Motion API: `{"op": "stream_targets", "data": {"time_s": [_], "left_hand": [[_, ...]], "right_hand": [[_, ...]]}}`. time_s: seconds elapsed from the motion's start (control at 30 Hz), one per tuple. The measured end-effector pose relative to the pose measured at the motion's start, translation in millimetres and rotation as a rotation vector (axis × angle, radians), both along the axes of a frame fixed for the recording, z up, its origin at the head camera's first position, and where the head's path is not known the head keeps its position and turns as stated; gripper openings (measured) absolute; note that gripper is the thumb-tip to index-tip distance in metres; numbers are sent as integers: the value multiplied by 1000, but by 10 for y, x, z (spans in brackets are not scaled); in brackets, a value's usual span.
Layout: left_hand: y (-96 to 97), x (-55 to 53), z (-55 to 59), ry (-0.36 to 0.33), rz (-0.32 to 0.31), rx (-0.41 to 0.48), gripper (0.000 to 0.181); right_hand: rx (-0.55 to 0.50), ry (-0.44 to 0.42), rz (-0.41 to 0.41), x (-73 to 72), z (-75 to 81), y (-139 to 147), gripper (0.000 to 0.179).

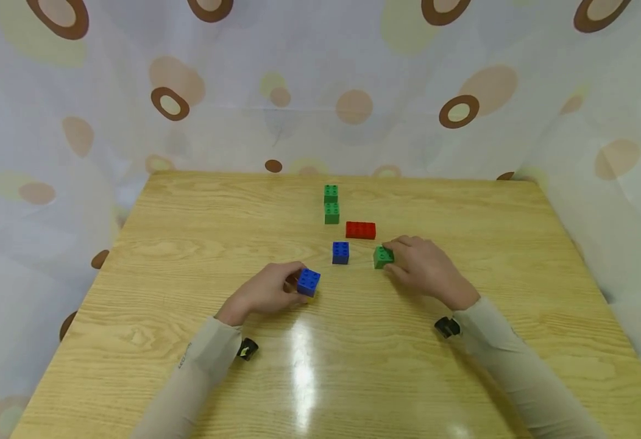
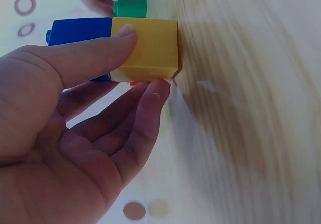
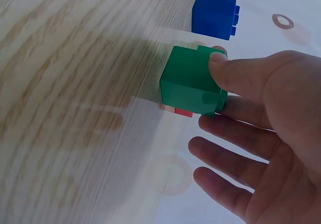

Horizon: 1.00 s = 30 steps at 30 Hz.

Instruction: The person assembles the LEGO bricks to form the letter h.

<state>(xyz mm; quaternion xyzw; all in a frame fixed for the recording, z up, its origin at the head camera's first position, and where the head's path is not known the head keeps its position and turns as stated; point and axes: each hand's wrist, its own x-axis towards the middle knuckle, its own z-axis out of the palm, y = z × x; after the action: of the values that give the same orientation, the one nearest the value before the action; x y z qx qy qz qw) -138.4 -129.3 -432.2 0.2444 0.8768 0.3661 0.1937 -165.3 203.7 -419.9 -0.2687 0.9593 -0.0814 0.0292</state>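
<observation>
My left hand [image 1: 271,288] grips a stack of two bricks: a blue brick [image 1: 309,280] on top of a yellow brick [image 2: 150,48]. In the left wrist view the thumb lies across both bricks, and the fingers are curled on the other side. My right hand [image 1: 424,268] pinches a green brick [image 3: 188,81] between thumb and index finger, its other fingers spread apart. That green brick is at the table surface. Between the two hands stands a single blue brick [image 1: 340,253], studs up, touched by neither.
Beyond the hands a red brick [image 1: 361,230] lies on the wooden table [image 1: 216,213]. Two green bricks, a nearer one [image 1: 331,213] and a farther one [image 1: 331,193], stand in line behind it. A patterned curtain [image 1: 320,79] rises along the table's back and side edges.
</observation>
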Motion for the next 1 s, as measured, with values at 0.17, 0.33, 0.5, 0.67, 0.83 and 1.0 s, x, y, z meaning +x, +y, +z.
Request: {"op": "stream_targets", "data": {"time_s": [0.17,0.33,0.5,0.67,0.83,1.0], "left_hand": [[-216,-38,61,-6,87,-15,36],[-443,-107,66,0,184,-38,38],[-567,-155,55,14,240,-47,40],[-565,-172,-29,18,257,-46,38],[-533,-152,-60,8,276,-37,36],[-468,-145,16,18,282,-61,55]], "right_hand": [[-2,35,9,-30,-21,0,43],[-23,59,28,-39,-31,4,41],[-38,41,33,-47,-33,2,39],[-48,11,23,-54,-37,-4,39],[-53,-7,10,-55,-30,-3,39],[-57,-14,1,-57,-19,2,40]]}}
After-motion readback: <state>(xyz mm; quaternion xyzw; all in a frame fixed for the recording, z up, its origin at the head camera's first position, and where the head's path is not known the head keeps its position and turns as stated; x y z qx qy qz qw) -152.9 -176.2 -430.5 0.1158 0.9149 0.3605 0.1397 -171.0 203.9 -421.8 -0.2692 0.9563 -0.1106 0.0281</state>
